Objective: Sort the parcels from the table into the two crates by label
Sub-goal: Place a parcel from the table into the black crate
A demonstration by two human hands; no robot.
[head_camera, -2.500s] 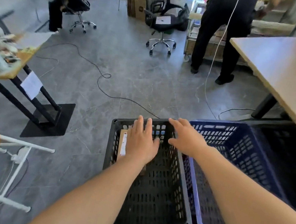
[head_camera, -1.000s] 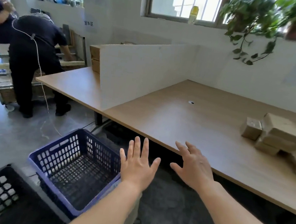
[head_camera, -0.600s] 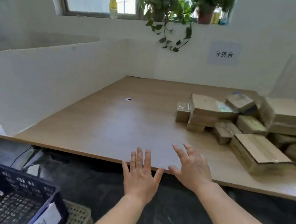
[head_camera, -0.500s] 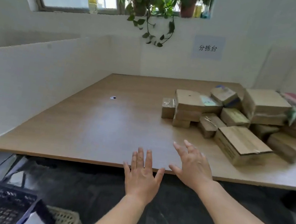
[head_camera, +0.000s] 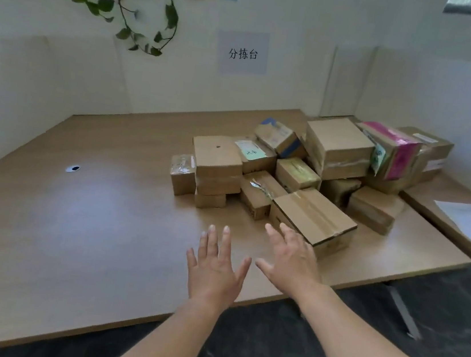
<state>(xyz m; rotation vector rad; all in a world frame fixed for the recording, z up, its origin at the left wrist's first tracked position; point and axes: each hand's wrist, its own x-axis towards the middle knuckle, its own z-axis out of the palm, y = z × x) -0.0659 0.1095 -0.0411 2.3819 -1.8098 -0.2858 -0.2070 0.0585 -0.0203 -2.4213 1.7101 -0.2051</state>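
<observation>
Over the counter (head_camera: 86, 233), head view: my left hand (head_camera: 216, 268) and right hand (head_camera: 292, 260) hover empty, fingers spread, right one just beside the nearest taped box (head_camera: 313, 215). Other parcels (head_camera: 338, 148) heap behind that box. I'm reaching to pick, I judge; next, grip it and read its label.

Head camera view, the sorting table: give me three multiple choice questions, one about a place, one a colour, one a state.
1. Where on the table is the parcel pile? A: left half. B: right half. C: under it.
2. What colour is the bright tape on one rear parcel? A: pink. B: orange. C: black.
3. How are the left hand and right hand? A: both fists. B: one grips a parcel. C: both open, empty.
Answers: B, the pile crowds the right side; A, a pink band wraps it; C, fingers are spread, holding nothing.
</observation>
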